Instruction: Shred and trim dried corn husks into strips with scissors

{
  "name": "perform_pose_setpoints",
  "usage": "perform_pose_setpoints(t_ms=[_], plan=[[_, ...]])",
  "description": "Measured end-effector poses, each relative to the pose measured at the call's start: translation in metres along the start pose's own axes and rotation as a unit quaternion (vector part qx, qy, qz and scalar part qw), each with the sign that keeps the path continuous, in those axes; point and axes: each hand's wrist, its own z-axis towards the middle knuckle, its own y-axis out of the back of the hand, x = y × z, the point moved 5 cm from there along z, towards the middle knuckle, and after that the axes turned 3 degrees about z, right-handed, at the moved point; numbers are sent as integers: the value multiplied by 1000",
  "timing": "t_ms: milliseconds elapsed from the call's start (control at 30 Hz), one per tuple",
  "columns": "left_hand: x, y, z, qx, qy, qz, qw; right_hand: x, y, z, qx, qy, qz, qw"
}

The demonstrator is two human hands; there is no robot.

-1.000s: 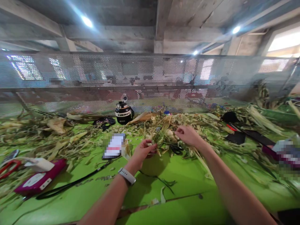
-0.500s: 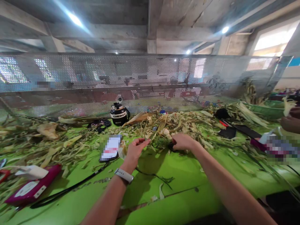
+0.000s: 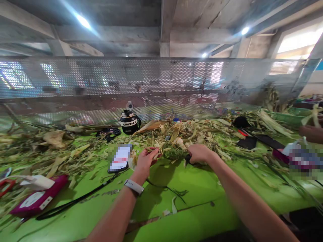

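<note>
Pixelated phone screen (image 3: 120,157), dark thing (image 3: 188,157) mostly hidden in right hand (image 3: 199,153) grip, red thing (image 3: 5,184) cut by left edge

The heap of husks (image 3: 202,132) stretches across the frame's middle on the table (image 3: 202,208), before the mesh screen (image 3: 161,87). Left of centre, the bottle (image 3: 129,121) stands behind the phone (image 3: 120,158). At the heap's near edge, the left hand (image 3: 145,161) sits left of the right hand (image 3: 199,153).

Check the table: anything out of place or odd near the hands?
Yes: a phone lies among the loose husks strewn across the green table, close beside the left hand, and a black cord trails over the tabletop near it. Nothing looks damaged.
</note>
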Motion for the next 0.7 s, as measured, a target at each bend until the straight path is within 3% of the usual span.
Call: perform_pose_setpoints(t_ms=[200, 367, 500, 700], plan=[[0, -1, 1, 0, -5, -26, 1000, -20, 5, 0, 2, 29, 20, 999], [2, 2, 4, -8, -7, -44, 999, -35, 6, 1, 61, 98, 156, 981], [3, 3, 6, -19, -14, -49, 999, -45, 8, -2, 93, 105, 207, 968], [2, 7, 11, -46, -33, -55, 997, -35, 10, -9, 138, 126, 253, 949]])
